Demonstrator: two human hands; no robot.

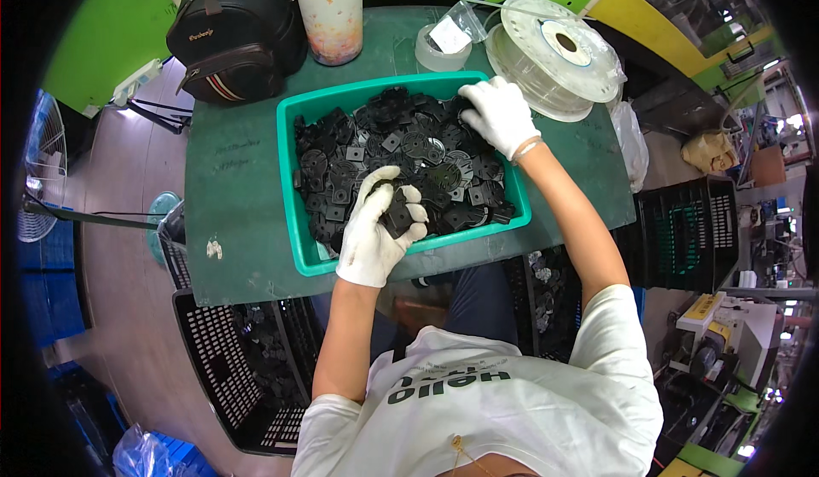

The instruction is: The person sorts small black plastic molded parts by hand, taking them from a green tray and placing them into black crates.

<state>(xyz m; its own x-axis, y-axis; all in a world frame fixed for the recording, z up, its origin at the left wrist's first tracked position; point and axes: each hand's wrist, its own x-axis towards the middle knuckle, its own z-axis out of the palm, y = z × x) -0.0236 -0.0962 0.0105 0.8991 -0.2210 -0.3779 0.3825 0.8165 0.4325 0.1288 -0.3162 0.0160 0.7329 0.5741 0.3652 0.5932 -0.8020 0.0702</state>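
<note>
A teal plastic bin (294, 212) stands on the green table, filled with many small black plastic parts (414, 146). Above its near side is my left hand (381, 225), in a white glove, with the fingers curled around a small black plastic part (397, 218). My right hand (500, 119), gloved in white too, reaches into the far right corner of the bin. Its fingertips are bent down among the black parts there, and whatever they hold, if anything, is hidden.
Behind the bin stand a black backpack (229, 33), a patterned white bottle (330, 16), a tape roll (442, 50) and a large clear spool (554, 55). Black crates (223, 375) with parts flank my legs below the table (230, 174). Another black crate (689, 231) stands at right.
</note>
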